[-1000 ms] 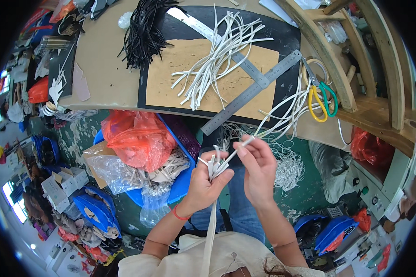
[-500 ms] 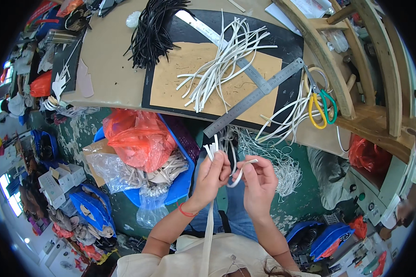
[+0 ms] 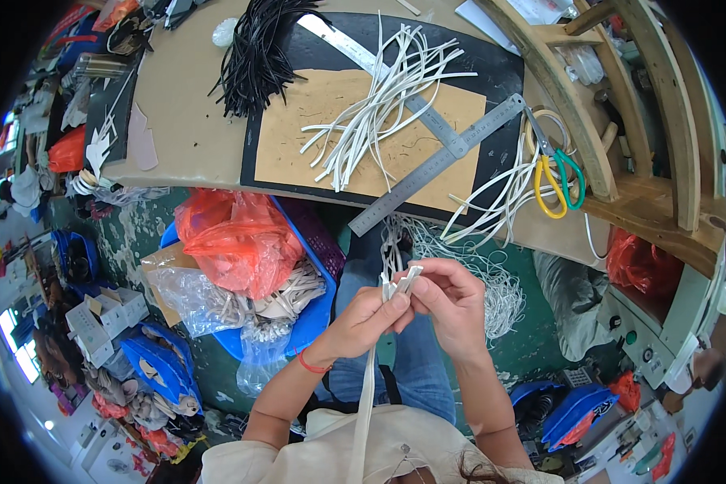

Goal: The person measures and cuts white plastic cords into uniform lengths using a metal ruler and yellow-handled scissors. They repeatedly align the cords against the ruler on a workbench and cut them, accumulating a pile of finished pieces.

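Note:
A small bundle of white cords (image 3: pixel 390 286) is gripped in my left hand (image 3: pixel 365 321), with its ends sticking up past the fingers and its tail hanging down over my shirt. My right hand (image 3: pixel 452 302) touches my left and pinches a white cord end against the bundle's top. On the table ahead lies a loose heap of white cords (image 3: pixel 379 109) across a tan board (image 3: pixel 286 141). Partly under that heap is a metal T-shaped ruler (image 3: pixel 431 173). Scissors (image 3: pixel 558 181) with one yellow and one green handle rest to its right, on more white cords (image 3: pixel 500 198).
A bunch of black cords (image 3: pixel 258 60) lies at the table's far left. Wooden rails (image 3: pixel 613 105) rise at the right. Below the table's left edge stands a blue bin (image 3: pixel 328 282) with red plastic bags (image 3: pixel 238 242). Tangled white thread (image 3: pixel 500 294) lies on the floor beyond my right hand.
My right hand has moved left and up to meet my left hand, bringing its cord end to the bundle. The cord loop between the hands no longer shows.

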Action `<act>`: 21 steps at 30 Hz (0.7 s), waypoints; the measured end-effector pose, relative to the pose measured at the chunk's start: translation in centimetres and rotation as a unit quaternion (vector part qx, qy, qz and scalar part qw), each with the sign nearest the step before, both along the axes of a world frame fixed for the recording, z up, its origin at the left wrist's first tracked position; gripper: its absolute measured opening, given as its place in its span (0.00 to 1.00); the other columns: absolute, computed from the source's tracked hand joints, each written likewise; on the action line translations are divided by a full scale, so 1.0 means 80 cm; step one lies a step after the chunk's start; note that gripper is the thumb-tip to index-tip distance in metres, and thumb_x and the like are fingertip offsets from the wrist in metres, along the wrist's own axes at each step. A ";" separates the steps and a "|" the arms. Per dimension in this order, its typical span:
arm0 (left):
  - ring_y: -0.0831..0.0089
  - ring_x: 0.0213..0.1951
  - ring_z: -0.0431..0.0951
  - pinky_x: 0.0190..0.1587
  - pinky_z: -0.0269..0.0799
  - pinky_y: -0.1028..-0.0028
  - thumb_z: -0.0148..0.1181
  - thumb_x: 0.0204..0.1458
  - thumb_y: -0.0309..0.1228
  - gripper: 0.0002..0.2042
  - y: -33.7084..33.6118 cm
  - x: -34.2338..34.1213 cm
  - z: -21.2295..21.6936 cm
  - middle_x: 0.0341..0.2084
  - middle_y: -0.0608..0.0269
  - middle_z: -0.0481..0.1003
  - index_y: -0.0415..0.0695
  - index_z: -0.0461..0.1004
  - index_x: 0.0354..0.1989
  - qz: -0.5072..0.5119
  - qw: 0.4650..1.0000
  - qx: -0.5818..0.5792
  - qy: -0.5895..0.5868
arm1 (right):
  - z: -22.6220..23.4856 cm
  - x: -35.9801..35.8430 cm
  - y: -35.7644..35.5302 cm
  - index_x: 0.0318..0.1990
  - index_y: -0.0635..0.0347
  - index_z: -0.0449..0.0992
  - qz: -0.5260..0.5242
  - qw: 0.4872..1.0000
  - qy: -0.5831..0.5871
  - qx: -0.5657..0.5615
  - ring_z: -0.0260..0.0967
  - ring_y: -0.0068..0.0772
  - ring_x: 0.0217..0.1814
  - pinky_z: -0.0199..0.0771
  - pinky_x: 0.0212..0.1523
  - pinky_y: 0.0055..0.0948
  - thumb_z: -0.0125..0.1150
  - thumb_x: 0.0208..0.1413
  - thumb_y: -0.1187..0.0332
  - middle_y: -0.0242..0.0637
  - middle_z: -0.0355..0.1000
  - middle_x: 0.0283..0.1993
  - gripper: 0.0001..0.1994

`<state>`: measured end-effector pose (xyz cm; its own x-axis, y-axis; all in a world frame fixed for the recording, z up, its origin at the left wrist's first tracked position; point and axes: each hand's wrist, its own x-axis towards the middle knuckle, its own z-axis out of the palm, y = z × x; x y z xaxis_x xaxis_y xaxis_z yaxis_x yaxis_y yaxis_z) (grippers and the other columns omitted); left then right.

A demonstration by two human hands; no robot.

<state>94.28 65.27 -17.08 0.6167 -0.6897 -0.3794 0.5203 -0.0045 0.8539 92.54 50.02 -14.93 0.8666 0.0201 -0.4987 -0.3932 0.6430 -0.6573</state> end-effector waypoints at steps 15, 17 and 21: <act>0.83 0.18 0.62 0.19 0.57 0.81 0.38 0.61 0.39 0.14 -0.004 -0.002 0.001 0.16 0.70 0.65 0.39 0.65 0.37 -0.003 0.998 0.019 0.062 | -0.023 -0.010 -0.003 0.40 0.69 0.73 0.039 0.986 -0.059 -0.148 0.68 0.24 0.32 0.69 0.28 0.19 0.54 0.53 0.79 0.37 0.68 0.37 0.08; 0.83 0.18 0.61 0.20 0.57 0.80 0.39 0.61 0.39 0.14 -0.002 -0.003 -0.001 0.17 0.69 0.64 0.39 0.65 0.36 -0.003 0.997 0.014 0.072 | -0.016 -0.002 -0.014 0.39 0.68 0.74 0.092 0.973 -0.087 -0.193 0.68 0.23 0.32 0.69 0.30 0.20 0.54 0.52 0.78 0.37 0.68 0.37 0.08; 0.84 0.19 0.58 0.20 0.54 0.81 0.38 0.61 0.38 0.13 0.004 -0.001 0.002 0.18 0.71 0.61 0.40 0.63 0.38 -0.044 0.996 0.043 0.057 | -0.002 0.011 -0.024 0.39 0.67 0.76 0.196 0.935 -0.129 -0.265 0.68 0.22 0.32 0.69 0.31 0.20 0.56 0.50 0.78 0.37 0.70 0.34 0.09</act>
<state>94.20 65.59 -16.90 0.5047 -0.7010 -0.5038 0.6092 -0.1243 0.7832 93.43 48.14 -15.07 0.9377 0.1703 -0.3029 -0.3136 0.0391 -0.9487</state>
